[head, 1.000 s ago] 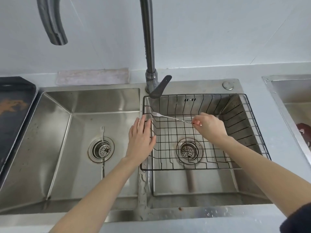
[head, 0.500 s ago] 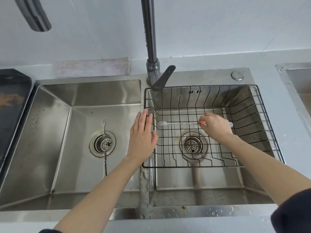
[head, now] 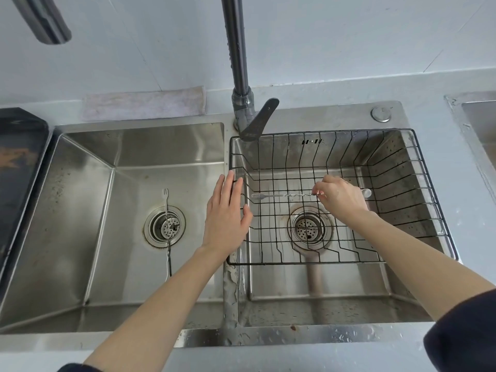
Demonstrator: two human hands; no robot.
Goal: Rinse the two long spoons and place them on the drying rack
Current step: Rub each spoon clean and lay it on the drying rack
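Spoon one [head: 288,195], long and twisted with a small fork tip at its left end, lies level across the wire floor of the black drying rack [head: 418,167], which sits in the right basin [head: 316,288] of the sink. The right hand [head: 342,198] pinches its shaft from above, knuckles up, wrist bent down over the rack's open middle; the round bowl shows just past the hand. Spoon two [head: 167,218] lies lengthwise on the floor of the left basin [head: 88,210], across the drain [head: 164,226], with bare steel on both sides. The left hand [head: 226,214] is flat and open, fingers together, holding nothing, over the divider at the rack's left rim. The faucet [head: 237,60] rises behind.
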